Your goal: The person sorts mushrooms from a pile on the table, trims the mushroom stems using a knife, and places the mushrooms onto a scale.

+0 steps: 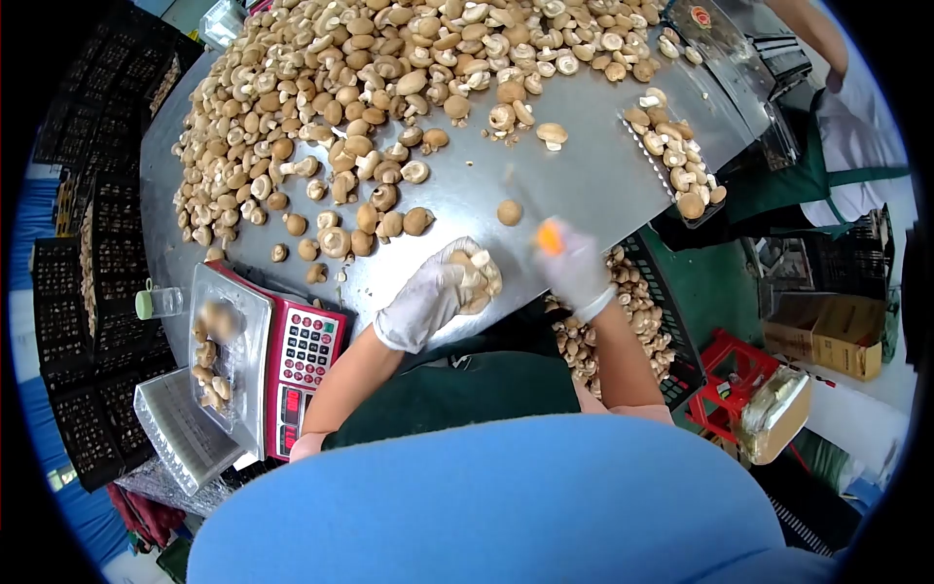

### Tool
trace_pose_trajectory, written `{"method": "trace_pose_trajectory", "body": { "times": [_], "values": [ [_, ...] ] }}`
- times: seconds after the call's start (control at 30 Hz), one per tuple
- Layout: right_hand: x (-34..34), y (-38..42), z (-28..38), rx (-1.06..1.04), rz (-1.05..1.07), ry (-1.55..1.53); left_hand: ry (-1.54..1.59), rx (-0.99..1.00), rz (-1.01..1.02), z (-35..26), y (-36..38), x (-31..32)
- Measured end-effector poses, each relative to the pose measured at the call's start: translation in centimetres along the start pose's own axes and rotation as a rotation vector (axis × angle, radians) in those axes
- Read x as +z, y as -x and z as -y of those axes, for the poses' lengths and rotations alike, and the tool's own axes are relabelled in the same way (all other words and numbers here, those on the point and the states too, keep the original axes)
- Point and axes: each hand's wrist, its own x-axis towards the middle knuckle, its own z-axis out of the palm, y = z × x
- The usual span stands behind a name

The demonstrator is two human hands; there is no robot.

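My left hand (425,300), in a pale glove, is closed around one or more mushrooms (479,276), with a pale stem showing at the top. To its right, my gloved right hand (576,274) is closed on a small orange-handled tool (550,237); motion blur hides its working end. Between and beyond the hands, a single brown mushroom (509,212) lies on the metal table (457,209). Loose mushrooms (384,198) lie just past my left hand, at the near edge of a large mushroom heap (360,68).
At left, a red digital scale (309,341) bears a clear tray (233,389) holding several mushrooms. A green-capped bottle (161,302) stands behind it. A black crate (689,375) of mushrooms sits below my right arm. A filled tray (654,167) lies near another person's sleeve (856,136).
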Motion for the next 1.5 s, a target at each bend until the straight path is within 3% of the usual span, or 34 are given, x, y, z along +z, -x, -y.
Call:
{"method": "trace_pose_trajectory", "body": {
  "times": [0.03, 0.07, 0.13, 0.2, 0.27, 0.33, 0.4, 0.47, 0.5, 0.53, 0.6, 0.67, 0.73, 0.8, 0.83, 0.87, 0.93, 0.97, 1.0, 1.07, 1.13, 1.2, 1.23, 1.3, 1.33, 1.4, 1.5],
  "values": [
    [-1.3, -1.0, -1.9, 0.018, -0.123, 0.102, -0.011, 0.050, 0.185, -0.1, 0.4, -0.6],
    [-2.6, -2.0, -3.4, 0.028, -0.246, 0.206, -0.016, 0.058, 0.186, -0.2, 0.7, -0.4],
    [-3.0, -0.7, -1.7, -0.024, -0.188, 0.240, -0.390, 0.159, -0.108, 0.1, 1.1, 0.5],
    [-1.2, 0.8, 0.4, -0.174, -0.052, 0.123, -0.485, 0.209, -0.177, 0.5, 0.9, 0.7],
    [0.7, 2.2, 2.8, -0.222, 0.052, 0.162, -1.018, 0.583, -0.310, 1.2, 0.2, -0.3],
    [2.6, 2.8, 3.1, -0.337, 0.047, 0.202, -1.064, 0.513, -0.339, 1.0, 0.9, 0.1],
    [1.9, 0.9, 1.5, -0.306, -0.046, 0.130, -1.047, 0.681, -0.266, 1.2, 1.3, 0.3],
    [0.9, -3.5, -1.8, -0.234, -0.276, -0.103, -0.872, 0.643, -0.253, 1.9, 1.8, 0.1],
    [-0.8, -5.6, -1.7, -0.182, -0.404, 0.209, -0.694, 0.495, -0.294, 2.0, 2.1, -0.3],
    [-1.9, -7.6, -2.5, -0.330, -0.592, 0.346, -0.518, 0.347, -0.334, 2.0, 2.4, -0.8],
    [-3.3, -10.4, -1.8, -0.218, -0.570, 0.384, -0.522, 0.334, -0.299, 1.7, 2.4, -2.1],
    [-2.8, -13.2, -1.5, -0.404, -0.584, 0.475, -0.375, 0.220, -0.323, 1.3, 2.7, -3.1],
    [-2.8, -15.4, -1.9, -0.324, -0.398, 0.647, -0.374, 0.284, -0.346, 1.3, 2.7, -4.9],
    [-2.6, -15.8, -2.2, -0.285, -0.408, 0.560, -0.599, 0.064, -0.472, 0.7, 3.7, -6.1],
    [-2.2, -15.3, -1.6, -0.289, -0.430, 0.557, -0.789, 0.173, -0.512, 0.9, 3.8, -6.1],
    [-1.8, -14.6, -1.0, -0.300, -0.411, 0.554, -0.779, 0.177, -0.532, 0.6, 3.5, -5.8],
    [-1.1, -11.9, 1.1, -0.298, -0.334, 0.333, -1.566, 0.827, -0.644, -0.8, 2.2, -4.5],
    [-0.4, -11.3, 0.7, -0.274, -0.305, 0.093, -1.717, 0.794, -0.637, -1.7, 1.4, -4.2],
    [0.0, -10.6, 0.7, -0.272, -0.296, 0.096, -1.712, 0.788, -0.644, -2.2, 0.6, -4.0],
    [0.6, -9.3, 1.0, -0.165, -0.234, -0.056, -2.033, 0.271, -0.682, -2.9, -0.9, -3.7],
    [1.0, -8.0, 1.4, -0.174, -0.215, -0.013, -2.071, 0.226, -0.662, -2.7, -2.3, -5.3],
    [1.4, -6.7, 1.7, -0.071, -0.098, -0.330, -2.095, 0.264, -0.564, -2.8, -2.3, -6.3],
    [1.6, -6.2, 1.7, -0.113, -0.120, -0.190, -2.096, 0.261, -0.570, -2.8, -1.8, -6.4],
    [2.2, -5.2, 3.3, -0.091, -0.036, -0.358, -1.415, 0.759, -0.546, -2.9, -0.2, -6.5],
    [2.7, -4.9, 4.3, -0.061, 0.047, -0.522, -1.420, 0.760, -0.564, -3.1, 0.8, -6.8],
    [3.9, -4.6, 6.5, -0.057, 0.128, -0.554, -0.004, 0.396, -0.118, -3.5, 3.2, -7.6],
    [5.8, -4.5, 9.6, -0.009, 0.277, -0.527, 0.122, 0.417, -0.045, -3.8, 6.2, -8.2]
  ]
}}
